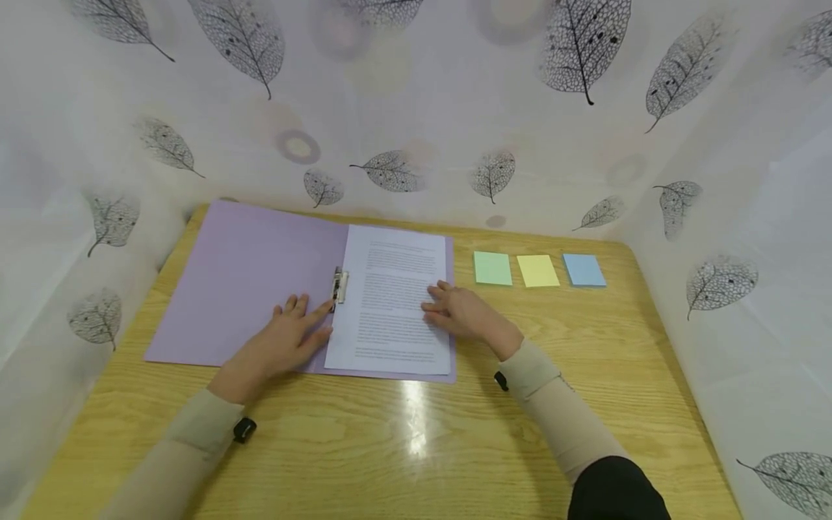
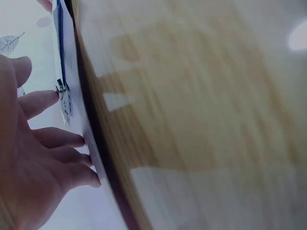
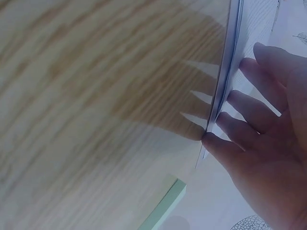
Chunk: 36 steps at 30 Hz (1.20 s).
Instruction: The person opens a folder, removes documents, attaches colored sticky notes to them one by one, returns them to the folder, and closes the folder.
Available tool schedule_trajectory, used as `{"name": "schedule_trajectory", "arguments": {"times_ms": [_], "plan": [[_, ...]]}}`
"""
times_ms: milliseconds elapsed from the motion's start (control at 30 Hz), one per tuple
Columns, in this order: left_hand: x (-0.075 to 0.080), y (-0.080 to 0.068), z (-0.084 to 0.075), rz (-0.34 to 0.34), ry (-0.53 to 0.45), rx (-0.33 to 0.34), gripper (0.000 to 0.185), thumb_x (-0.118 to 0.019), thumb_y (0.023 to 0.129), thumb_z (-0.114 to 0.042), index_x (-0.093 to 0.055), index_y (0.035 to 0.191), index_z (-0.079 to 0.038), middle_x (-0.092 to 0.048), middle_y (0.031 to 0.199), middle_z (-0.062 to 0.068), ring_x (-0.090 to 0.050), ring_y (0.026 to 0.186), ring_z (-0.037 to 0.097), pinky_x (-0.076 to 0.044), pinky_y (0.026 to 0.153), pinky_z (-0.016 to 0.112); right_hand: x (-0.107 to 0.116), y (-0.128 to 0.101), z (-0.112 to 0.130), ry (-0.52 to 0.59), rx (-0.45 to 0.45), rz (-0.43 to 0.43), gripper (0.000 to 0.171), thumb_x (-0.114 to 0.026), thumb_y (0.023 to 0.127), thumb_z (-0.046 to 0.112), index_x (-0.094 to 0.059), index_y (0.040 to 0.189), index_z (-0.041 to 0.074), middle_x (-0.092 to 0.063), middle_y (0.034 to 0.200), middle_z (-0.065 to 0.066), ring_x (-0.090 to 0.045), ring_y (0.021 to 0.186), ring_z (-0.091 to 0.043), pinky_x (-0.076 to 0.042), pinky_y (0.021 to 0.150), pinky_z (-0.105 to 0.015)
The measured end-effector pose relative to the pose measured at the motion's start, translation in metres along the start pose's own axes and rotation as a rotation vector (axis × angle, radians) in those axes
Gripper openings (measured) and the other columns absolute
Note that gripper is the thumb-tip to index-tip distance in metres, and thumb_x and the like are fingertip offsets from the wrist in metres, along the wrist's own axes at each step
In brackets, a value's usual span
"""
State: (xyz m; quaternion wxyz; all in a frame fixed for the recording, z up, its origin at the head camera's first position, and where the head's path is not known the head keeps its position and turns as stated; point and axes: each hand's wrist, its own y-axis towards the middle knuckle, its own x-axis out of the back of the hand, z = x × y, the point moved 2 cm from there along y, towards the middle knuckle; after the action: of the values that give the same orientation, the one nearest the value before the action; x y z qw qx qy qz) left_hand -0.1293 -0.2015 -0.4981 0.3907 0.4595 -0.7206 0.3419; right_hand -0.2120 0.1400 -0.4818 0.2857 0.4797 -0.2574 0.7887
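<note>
The left hand (image 1: 286,339) lies flat with its fingers spread and nearly straight on the inner left flap of the open lilac folder (image 1: 247,282), its forefinger stretched toward the metal clip (image 1: 339,286) at the fold and touching or just short of it; it grasps nothing. The right hand (image 1: 458,312) also rests loose and flat, fingers only slightly bent, pressing on the right edge of the printed sheet (image 1: 393,289) that lies in the folder's right half; the fingertips (image 3: 213,139) meet the paper's edge in the right wrist view, holding nothing. The folder sits open on the wooden table (image 1: 403,440), toward its far left part. Just to the right of it, well clear of the right hand, lie three sticky-note pads in a row: green (image 1: 492,268), yellow (image 1: 537,271) and blue (image 1: 583,270). Both wrist views are blurred and steeply angled, so the sheet's text cannot be read there, and only a corner of the green pad shows. In the left wrist view the hand is cut off by the frame edge. A leaf-patterned white cloth (image 1: 455,108) walls the table in.
</note>
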Motion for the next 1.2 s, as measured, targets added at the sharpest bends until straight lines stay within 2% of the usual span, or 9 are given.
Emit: {"name": "schedule_trajectory", "arguments": {"times_ms": [200,433,567,700,1000,1200], "plan": [[0.0,-0.002,-0.001,0.012,0.02,-0.011,0.06,-0.046,0.112,-0.039,-0.039,0.162,-0.007,-0.024,0.161,0.047,-0.017,0.149,0.07,-0.017,0.117,0.084,0.0,-0.001,-0.001,0.005,0.003,0.001,0.037,-0.064,0.106,0.026,-0.068,0.136,0.003,-0.05,0.154,-0.027,-0.043,0.149,-0.048,-0.036,0.125,-0.056],[-0.002,-0.004,-0.012,0.01,0.221,-0.051,0.061,-0.046,0.113,-0.035,-0.036,0.162,-0.002,-0.029,0.164,0.037,-0.021,0.151,0.065,-0.016,0.117,0.085,0.0,-0.001,0.0,0.005,-0.014,-0.004,0.037,-0.063,0.107,0.025,-0.067,0.137,0.004,-0.048,0.156,-0.027,-0.041,0.15,-0.049,-0.036,0.125,-0.058],[-0.002,-0.005,-0.014,-0.007,0.271,-0.051,0.061,-0.047,0.112,-0.035,-0.035,0.162,-0.001,-0.031,0.162,0.039,-0.023,0.152,0.062,-0.016,0.121,0.08,-0.001,-0.001,-0.001,0.002,-0.024,0.0,0.037,-0.063,0.107,0.027,-0.066,0.138,0.006,-0.047,0.157,-0.026,-0.04,0.151,-0.047,-0.036,0.125,-0.056],[-0.004,-0.006,-0.013,-0.003,0.254,-0.053,0.061,-0.048,0.112,-0.034,-0.036,0.162,-0.001,-0.031,0.161,0.04,-0.024,0.151,0.063,-0.021,0.121,0.079,-0.002,-0.001,-0.001,-0.001,-0.026,0.002,0.038,-0.063,0.107,0.027,-0.066,0.138,0.006,-0.047,0.157,-0.026,-0.04,0.152,-0.047,-0.036,0.125,-0.056],[-0.008,-0.002,-0.017,0.019,0.176,-0.013,0.062,-0.046,0.113,-0.039,-0.034,0.163,-0.005,-0.028,0.163,0.039,-0.023,0.151,0.065,-0.02,0.117,0.084,-0.001,-0.003,-0.001,-0.021,-0.024,-0.001,0.037,-0.063,0.107,0.026,-0.066,0.136,0.004,-0.048,0.156,-0.027,-0.041,0.15,-0.048,-0.037,0.123,-0.057],[-0.001,-0.004,-0.012,-0.012,0.114,0.015,0.065,-0.041,0.114,-0.039,-0.022,0.168,-0.007,-0.036,0.161,0.037,-0.033,0.149,0.061,-0.022,0.119,0.081,-0.002,-0.001,-0.002,-0.024,0.006,-0.006,0.037,-0.063,0.107,0.026,-0.067,0.136,0.004,-0.049,0.155,-0.027,-0.042,0.149,-0.049,-0.038,0.123,-0.057]]}}
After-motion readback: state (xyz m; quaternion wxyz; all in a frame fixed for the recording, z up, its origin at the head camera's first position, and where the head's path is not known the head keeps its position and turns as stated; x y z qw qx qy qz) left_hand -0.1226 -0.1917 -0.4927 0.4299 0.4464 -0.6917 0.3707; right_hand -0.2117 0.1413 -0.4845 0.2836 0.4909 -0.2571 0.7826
